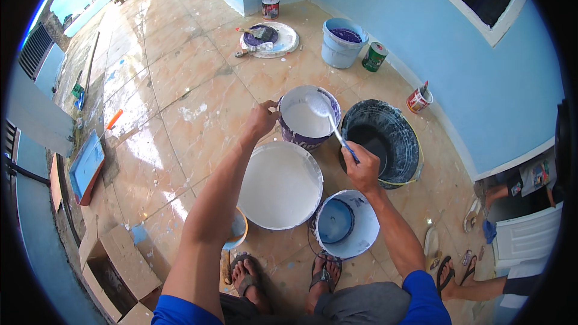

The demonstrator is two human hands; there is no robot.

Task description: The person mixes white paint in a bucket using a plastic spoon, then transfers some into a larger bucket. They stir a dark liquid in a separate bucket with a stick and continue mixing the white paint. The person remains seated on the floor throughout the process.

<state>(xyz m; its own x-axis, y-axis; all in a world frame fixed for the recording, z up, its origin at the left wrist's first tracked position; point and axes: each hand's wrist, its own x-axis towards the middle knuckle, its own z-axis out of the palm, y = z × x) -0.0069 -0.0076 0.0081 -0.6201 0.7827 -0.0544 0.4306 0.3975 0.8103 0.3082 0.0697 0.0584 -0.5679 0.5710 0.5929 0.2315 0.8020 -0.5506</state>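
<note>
My left hand [263, 119] pinches the left rim of a purple-and-white bucket [305, 140] filled with white paint. In my right hand [363, 165] is the blue handle of a ladle [336, 129]; its round bowl, coated in white, is over that paint. I cannot tell whether the bowl touches the surface. Nearer to me stands a wide white bucket [280, 227] full of whitish paint, touching or almost touching the first. A black bucket [409, 156] sits right beside my right hand. Below my right forearm is a white bucket [366, 229] with some blue paint at the bottom.
Beyond the buckets are a blue pail [340, 57], a green can [374, 57] and a lid [289, 39] with brushes. A paint tray [87, 168] and cardboard box [129, 262] lie left. Another person's foot [445, 274] is at the right, near the blue wall [421, 42].
</note>
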